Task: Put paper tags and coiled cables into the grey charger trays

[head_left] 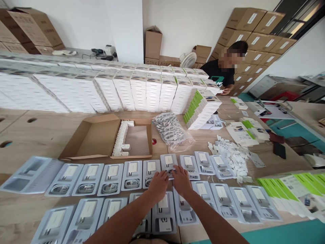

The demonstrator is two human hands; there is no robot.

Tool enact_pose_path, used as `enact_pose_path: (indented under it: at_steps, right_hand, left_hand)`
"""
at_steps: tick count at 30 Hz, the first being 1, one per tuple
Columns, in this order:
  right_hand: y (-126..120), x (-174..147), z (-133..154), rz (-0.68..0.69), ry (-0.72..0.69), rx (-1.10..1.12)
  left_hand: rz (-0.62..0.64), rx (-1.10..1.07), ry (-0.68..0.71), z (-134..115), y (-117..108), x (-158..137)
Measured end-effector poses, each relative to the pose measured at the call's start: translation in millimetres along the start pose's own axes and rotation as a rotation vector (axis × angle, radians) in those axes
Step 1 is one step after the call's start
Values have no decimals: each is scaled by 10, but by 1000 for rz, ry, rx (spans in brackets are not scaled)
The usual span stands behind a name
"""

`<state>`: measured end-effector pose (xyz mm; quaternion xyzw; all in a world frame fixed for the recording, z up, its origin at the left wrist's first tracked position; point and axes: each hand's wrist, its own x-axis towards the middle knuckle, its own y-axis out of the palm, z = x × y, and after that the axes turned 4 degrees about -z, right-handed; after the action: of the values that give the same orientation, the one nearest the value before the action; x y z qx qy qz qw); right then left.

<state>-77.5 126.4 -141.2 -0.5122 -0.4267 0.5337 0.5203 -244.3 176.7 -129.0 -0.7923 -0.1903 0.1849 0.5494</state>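
My left hand (158,184) and my right hand (182,180) meet over the lower compartment of a pale plastic tray (164,158) in the back row. Their fingers are closed on what looks like a coiled white charging cable, mostly hidden beneath them. A white charger (169,160) fills the upper compartment of that tray. Left of my hands, trays hold a charger and a coiled cable (132,183) each. To the right, another tray (188,162) has a charger and a printed piece below it. A front row of trays (164,206) lies under my forearms.
Behind the trays are an open carton (95,135) of chargers and a clear bag of cables (171,130). Stacked white boxes (153,91) line the back. Loose white pieces (232,156) and green-white boxes (294,193) lie right. A co-worker (220,73) is beyond the stack.
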Motion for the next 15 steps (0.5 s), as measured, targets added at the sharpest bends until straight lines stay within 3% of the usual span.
enact_pose_path:
  at_steps: [3,7,12,15]
  right_hand:
    - [-68,55,-1,15,-8,65]
    - [-227,256,-196,-93,53,183]
    - [-403,909,-699,-182,216,195]
    - [-439,1359,-934,-181,247,206]
  left_hand:
    - [5,3,-10,18,-19,13]
    - [13,-8,-23,25,-67,13]
    - [-25,-125,-15,-79,-298,-126]
    - [-82,-179,-104,-129,-459,-446]
